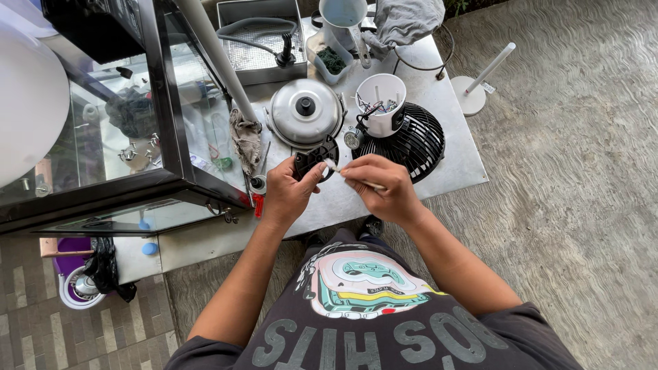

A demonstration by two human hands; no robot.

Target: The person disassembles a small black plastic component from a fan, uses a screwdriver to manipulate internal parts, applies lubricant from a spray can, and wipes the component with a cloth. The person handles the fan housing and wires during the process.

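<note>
Black round part held over the table (452, 161)
Left hand (286, 193) grips the black part (314, 157); right hand (384, 186), just beside it, pinches a thin stick (351, 175) touching it.

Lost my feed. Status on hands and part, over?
Left hand grips round black plastic part. Right hand holds thin pale brush to it. Nothing blocking.

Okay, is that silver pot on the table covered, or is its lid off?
Covered. The domed metal lid with its black knob sits squarely on the silver pot; none of the inside shows. It stands beyond both hands.
</note>
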